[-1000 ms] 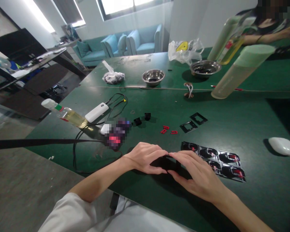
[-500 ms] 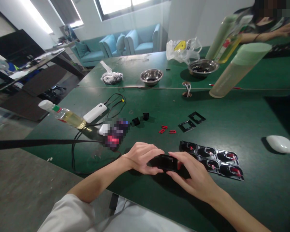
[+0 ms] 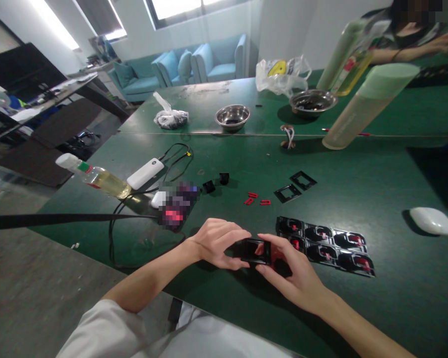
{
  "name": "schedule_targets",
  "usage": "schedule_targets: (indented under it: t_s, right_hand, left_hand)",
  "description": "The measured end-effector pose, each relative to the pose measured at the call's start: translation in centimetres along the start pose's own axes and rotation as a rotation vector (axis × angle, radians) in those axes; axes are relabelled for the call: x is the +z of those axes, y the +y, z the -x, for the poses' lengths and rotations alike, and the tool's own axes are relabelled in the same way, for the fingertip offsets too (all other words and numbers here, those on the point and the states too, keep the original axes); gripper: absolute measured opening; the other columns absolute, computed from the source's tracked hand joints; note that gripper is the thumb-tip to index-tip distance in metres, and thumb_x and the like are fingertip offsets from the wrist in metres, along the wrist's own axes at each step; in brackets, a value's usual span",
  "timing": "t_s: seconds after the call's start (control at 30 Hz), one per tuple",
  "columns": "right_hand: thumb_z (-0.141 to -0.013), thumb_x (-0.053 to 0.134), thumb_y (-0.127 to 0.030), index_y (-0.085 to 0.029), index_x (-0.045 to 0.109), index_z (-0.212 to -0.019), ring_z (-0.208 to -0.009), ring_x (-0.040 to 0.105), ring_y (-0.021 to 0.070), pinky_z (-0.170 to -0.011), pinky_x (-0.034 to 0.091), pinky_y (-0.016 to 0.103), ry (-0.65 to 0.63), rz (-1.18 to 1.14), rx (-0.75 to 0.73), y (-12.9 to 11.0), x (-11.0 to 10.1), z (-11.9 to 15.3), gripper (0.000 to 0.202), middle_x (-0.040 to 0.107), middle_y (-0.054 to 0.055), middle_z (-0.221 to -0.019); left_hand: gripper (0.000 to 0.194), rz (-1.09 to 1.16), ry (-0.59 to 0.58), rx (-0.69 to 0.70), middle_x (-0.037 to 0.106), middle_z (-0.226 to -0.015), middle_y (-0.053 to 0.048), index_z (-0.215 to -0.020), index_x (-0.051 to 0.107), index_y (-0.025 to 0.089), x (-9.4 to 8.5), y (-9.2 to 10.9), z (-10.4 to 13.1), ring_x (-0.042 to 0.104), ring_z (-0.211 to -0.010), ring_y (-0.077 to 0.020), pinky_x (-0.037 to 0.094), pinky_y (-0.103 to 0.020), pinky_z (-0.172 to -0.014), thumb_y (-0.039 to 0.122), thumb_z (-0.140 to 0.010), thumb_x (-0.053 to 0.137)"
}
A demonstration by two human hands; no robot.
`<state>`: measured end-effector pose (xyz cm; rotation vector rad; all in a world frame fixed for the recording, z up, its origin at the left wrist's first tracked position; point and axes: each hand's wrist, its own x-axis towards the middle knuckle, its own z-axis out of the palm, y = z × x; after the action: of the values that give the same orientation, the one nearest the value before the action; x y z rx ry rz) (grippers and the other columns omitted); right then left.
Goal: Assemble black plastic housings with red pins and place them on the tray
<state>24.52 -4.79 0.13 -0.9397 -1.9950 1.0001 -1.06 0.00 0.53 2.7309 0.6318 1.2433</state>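
Observation:
My left hand (image 3: 222, 243) and my right hand (image 3: 293, 268) hold a small black rectangular plastic part (image 3: 254, 250) between them, just above the near edge of the green table. Fingers and thumb of each hand pinch one end of it. Right of my right hand lie several black assembled pieces with red inserts (image 3: 326, 246), set in two rows. Beyond the hands are small red clips (image 3: 251, 199) and two flat black square frames (image 3: 288, 192). Two small black blocks (image 3: 224, 179) sit farther left.
Left on the green table (image 3: 239, 156) are a phone (image 3: 181, 206), a white power bank (image 3: 145, 173), cables and a tilted-looking bottle (image 3: 104, 180). Metal bowls (image 3: 233, 117) and a green-capped bottle (image 3: 373, 107) stand farther back. A white mouse (image 3: 433, 221) lies right. Another person's arm (image 3: 414, 52) is across the table.
The black part has turned slightly in my fingers, so its opening shows more clearly. Both hands keep their grip, and the view has shifted a little.

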Motion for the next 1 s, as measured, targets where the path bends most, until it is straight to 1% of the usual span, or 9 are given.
schedule_targets:
  t_s: [0.13, 0.23, 0.33, 0.57, 0.7, 0.8, 0.9, 1.0]
  right_hand:
    - [-0.102, 0.066, -0.031, -0.025, 0.053, -0.139, -0.079, 0.076, 0.0202, -0.067, 0.064, 0.032, -0.003, 0.005, -0.005, -0.3, -0.1, -0.2, 0.04, 0.077, 0.004, -0.099]
    - [-0.101, 0.065, -0.03, -0.025, 0.053, -0.139, -0.075, 0.074, 0.0194, -0.064, 0.063, 0.031, 0.008, 0.021, -0.01, -0.6, -0.2, -0.3, 0.039, 0.076, 0.004, -0.097]
    - [-0.102, 0.063, -0.029, -0.024, 0.053, -0.138, -0.07, 0.071, 0.0174, -0.064, 0.062, 0.03, 0.009, 0.033, -0.012, -0.6, -0.2, -0.5, 0.039, 0.075, 0.003, -0.093]
    - [-0.104, 0.062, -0.031, -0.024, 0.053, -0.14, -0.086, 0.075, 0.0194, -0.075, 0.062, 0.031, -0.033, 0.055, 0.008, 0.0, 0.0, -0.5, 0.038, 0.076, 0.005, -0.106]
    - [-0.104, 0.062, -0.032, -0.025, 0.052, -0.14, -0.088, 0.074, 0.0188, -0.077, 0.061, 0.031, -0.041, 0.045, 0.021, 0.3, 0.1, -0.4, 0.037, 0.075, 0.004, -0.107]
    - [-0.105, 0.062, -0.033, -0.027, 0.052, -0.141, -0.09, 0.074, 0.0189, -0.078, 0.06, 0.031, -0.039, 0.041, 0.033, 0.5, 0.1, -0.4, 0.038, 0.075, 0.004, -0.109]
    - [-0.105, 0.062, -0.034, -0.027, 0.052, -0.142, -0.087, 0.073, 0.0183, -0.077, 0.06, 0.03, -0.028, 0.003, 0.054, 0.5, 0.1, -0.4, 0.039, 0.074, 0.003, -0.107]
    - [-0.105, 0.062, -0.036, -0.026, 0.054, -0.141, -0.084, 0.072, 0.0183, -0.075, 0.059, 0.03, -0.007, -0.032, 0.08, 0.5, 0.1, -0.5, 0.038, 0.072, 0.002, -0.1]
  left_hand:
    - [0.052, 0.003, -0.013, 0.004, 0.078, -0.091, -0.008, -0.124, 0.064, 0.015, 0.0, 0.0, 0.0, 0.078, -0.076, -0.0187, 0.06, -0.028, -0.067, 0.061, -0.099, 0.061]
    - [0.051, -0.001, -0.009, 0.009, 0.078, -0.091, -0.009, -0.12, 0.064, 0.014, 0.0, 0.0, -0.1, 0.077, -0.075, -0.0185, 0.06, -0.027, -0.066, 0.061, -0.1, 0.06]
    - [0.051, 0.001, -0.026, -0.001, 0.078, -0.091, -0.008, -0.117, 0.065, 0.015, -0.1, 0.0, -0.3, 0.077, -0.074, -0.0177, 0.059, -0.026, -0.066, 0.063, -0.101, 0.057]
    - [0.055, 0.017, -0.148, -0.04, 0.078, -0.093, -0.009, -0.112, 0.067, 0.016, -0.3, -0.5, -0.3, 0.076, -0.076, -0.0174, 0.057, -0.027, -0.065, 0.068, -0.103, 0.052]
    - [0.055, 0.047, -0.164, -0.069, 0.078, -0.094, -0.008, -0.111, 0.066, 0.016, -0.3, -0.6, -0.2, 0.076, -0.078, -0.0175, 0.056, -0.027, -0.066, 0.069, -0.103, 0.052]
    - [0.061, 0.064, -0.176, -0.091, 0.078, -0.098, -0.008, -0.117, 0.065, 0.016, -0.3, -0.5, -0.2, 0.076, -0.08, -0.0182, 0.057, -0.027, -0.068, 0.073, -0.099, 0.058]
    - [0.072, 0.012, -0.212, -0.17, 0.078, -0.102, -0.009, -0.123, 0.064, 0.016, -0.2, -0.4, -0.1, 0.077, -0.082, -0.0195, 0.056, -0.028, -0.069, 0.081, -0.092, 0.061]
    - [0.07, -0.059, -0.302, -0.215, 0.078, -0.099, -0.007, -0.118, 0.066, 0.017, -0.1, -0.4, 0.0, 0.076, -0.08, -0.02, 0.055, -0.03, -0.069, 0.082, -0.092, 0.058]
